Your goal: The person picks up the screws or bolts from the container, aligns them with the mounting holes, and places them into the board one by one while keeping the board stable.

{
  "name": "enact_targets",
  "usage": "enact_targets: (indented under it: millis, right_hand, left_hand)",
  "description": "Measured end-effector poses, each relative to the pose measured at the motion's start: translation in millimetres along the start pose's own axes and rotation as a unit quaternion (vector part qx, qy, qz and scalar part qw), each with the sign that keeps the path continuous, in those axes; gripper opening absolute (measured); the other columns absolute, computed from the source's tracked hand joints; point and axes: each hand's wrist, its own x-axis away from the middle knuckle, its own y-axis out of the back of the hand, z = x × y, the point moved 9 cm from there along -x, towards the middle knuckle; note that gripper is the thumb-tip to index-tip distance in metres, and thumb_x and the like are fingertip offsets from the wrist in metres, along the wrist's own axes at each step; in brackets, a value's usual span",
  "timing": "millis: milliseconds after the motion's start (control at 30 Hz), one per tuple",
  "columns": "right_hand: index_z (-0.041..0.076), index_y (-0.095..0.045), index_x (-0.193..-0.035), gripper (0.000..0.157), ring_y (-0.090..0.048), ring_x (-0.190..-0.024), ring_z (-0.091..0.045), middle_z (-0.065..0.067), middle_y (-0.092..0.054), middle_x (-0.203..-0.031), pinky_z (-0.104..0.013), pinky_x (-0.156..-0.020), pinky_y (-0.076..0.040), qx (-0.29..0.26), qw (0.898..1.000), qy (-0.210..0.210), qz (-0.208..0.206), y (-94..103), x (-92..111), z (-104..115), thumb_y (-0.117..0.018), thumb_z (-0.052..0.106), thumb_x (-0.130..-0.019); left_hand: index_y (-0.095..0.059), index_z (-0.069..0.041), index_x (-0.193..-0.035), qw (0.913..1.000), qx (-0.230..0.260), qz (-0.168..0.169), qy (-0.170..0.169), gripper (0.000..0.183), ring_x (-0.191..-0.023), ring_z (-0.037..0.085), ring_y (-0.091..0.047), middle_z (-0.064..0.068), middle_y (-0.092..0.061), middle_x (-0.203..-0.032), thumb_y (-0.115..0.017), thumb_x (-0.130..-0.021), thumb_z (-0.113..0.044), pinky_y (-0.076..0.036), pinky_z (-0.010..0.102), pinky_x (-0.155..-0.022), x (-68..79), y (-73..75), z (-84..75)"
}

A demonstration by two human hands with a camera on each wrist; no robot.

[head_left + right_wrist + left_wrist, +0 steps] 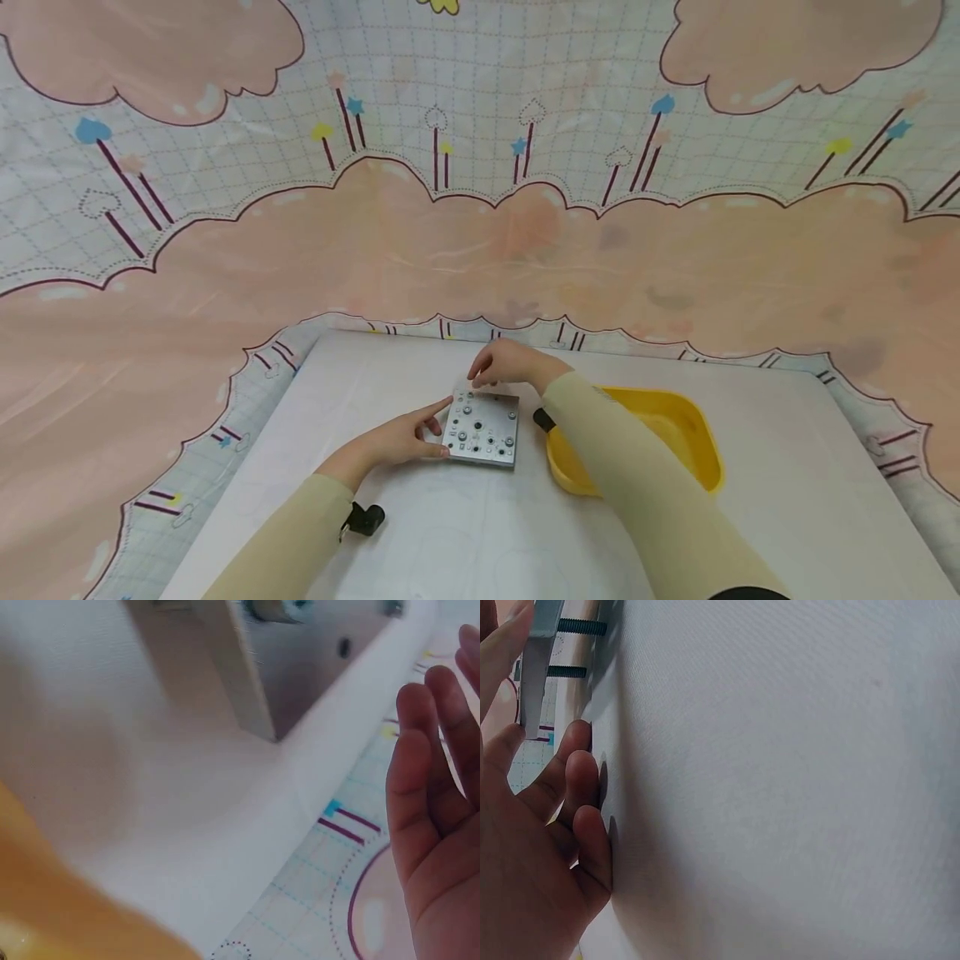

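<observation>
A square silver metal plate [487, 421] with several bolts and holes on its face is at the middle of the white table. At its left edge, my left hand [397, 437] holds it between thumb and index finger; the other fingers curl beside the table surface. Threaded bolt ends [574, 672] stick out below the plate in the left wrist view. My right hand [513, 364] reaches over the plate's upper left corner, fingers bent down close to a small bolt there. Its thumb and index fingertips are too small to read, and the right wrist view shows only the other fingers [412, 787], loosely bent.
A yellow tray [712, 442] stands right of the plate, partly under the right forearm. Black wrist-camera pieces [365, 519] sit at both wrists. The white table [787, 467] ends at a cloud-patterned cloth [525, 258] behind and at the sides.
</observation>
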Motion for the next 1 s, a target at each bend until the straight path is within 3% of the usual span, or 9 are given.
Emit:
enact_targets:
  millis: [133, 367, 467, 567, 667, 833, 1000]
  right_hand:
    - [0.011, -0.074, -0.116, 0.027, -0.062, -0.085, -0.017, 0.003, -0.070, -0.096, -0.033, -0.079, -0.051, -0.040, 0.999, 0.012, -0.008, 12.8, 11, -4, -0.070, 0.026, -0.094]
    - [0.016, -0.076, -0.114, 0.024, -0.063, -0.098, -0.036, -0.004, -0.072, -0.101, -0.036, -0.083, -0.052, -0.109, 0.994, 0.017, -0.029, 37.2, 44, -18, -0.071, 0.027, -0.093]
    - [0.017, -0.076, -0.112, 0.022, -0.064, -0.099, -0.038, -0.004, -0.073, -0.100, -0.039, -0.084, -0.052, -0.125, 0.991, 0.011, -0.041, 48.1, 62, -30, -0.071, 0.026, -0.093]
    - [0.017, -0.076, -0.111, 0.021, -0.065, -0.094, -0.031, 0.000, -0.072, -0.098, -0.043, -0.086, -0.052, -0.123, 0.991, 0.003, -0.051, 56.2, 79, -42, -0.071, 0.025, -0.093]
    - [0.015, -0.076, -0.112, 0.022, -0.065, -0.090, -0.027, -0.006, -0.072, -0.099, -0.043, -0.085, -0.053, -0.123, 0.991, -0.003, -0.051, 59.7, 94, -56, -0.071, 0.025, -0.093]
    - [0.006, -0.075, -0.114, 0.026, -0.063, -0.089, -0.041, -0.020, -0.071, -0.098, -0.050, -0.083, -0.052, -0.144, 0.989, -0.008, -0.045, 59.5, 120, -79, -0.071, 0.021, -0.093]
    - [0.004, -0.074, -0.114, 0.027, -0.064, -0.087, -0.040, -0.021, -0.072, -0.096, -0.045, -0.078, -0.053, -0.144, 0.988, -0.023, -0.046, 57.0, 143, -98, -0.071, 0.019, -0.093]
  left_hand:
    - [-0.029, -0.029, -0.158, 1.0000, 0.002, -0.002, 0.004, 0.093, -0.081, 0.016, -0.050, -0.005, -0.055, -0.109, -0.081, -0.082, -0.042, -0.039, 0.034, -0.074, -1.5, 0.1, -0.1]
    - [-0.030, -0.031, -0.157, 0.9998, 0.005, -0.012, 0.017, 0.092, -0.083, 0.016, -0.049, -0.005, -0.055, -0.108, -0.082, -0.081, -0.038, -0.039, 0.035, -0.074, -1.5, 0.9, 0.5]
    - [-0.029, -0.030, -0.157, 0.9998, 0.004, -0.012, 0.011, 0.093, -0.083, 0.016, -0.049, -0.004, -0.055, -0.109, -0.082, -0.081, -0.038, -0.039, 0.035, -0.074, -1.8, 0.5, -0.3]
    - [-0.029, -0.029, -0.157, 0.9999, 0.007, -0.013, 0.009, 0.093, -0.084, 0.017, -0.049, -0.004, -0.054, -0.110, -0.082, -0.081, -0.038, -0.039, 0.035, -0.074, -0.9, 1.4, -0.7]
    - [-0.029, -0.029, -0.158, 0.9998, 0.011, -0.014, 0.008, 0.093, -0.084, 0.017, -0.049, -0.003, -0.054, -0.110, -0.082, -0.081, -0.039, -0.038, 0.035, -0.074, -0.3, 2.4, 0.2]
    - [-0.028, -0.029, -0.158, 0.9998, 0.011, -0.013, 0.007, 0.094, -0.084, 0.017, -0.048, -0.002, -0.054, -0.111, -0.082, -0.081, -0.039, -0.037, 0.036, -0.074, -0.1, 2.3, 0.5]
    - [-0.028, -0.030, -0.158, 0.9999, 0.012, -0.011, 0.002, 0.094, -0.083, 0.017, -0.047, -0.002, -0.054, -0.111, -0.082, -0.081, -0.039, -0.037, 0.036, -0.073, -1.3, 0.2, -1.5]
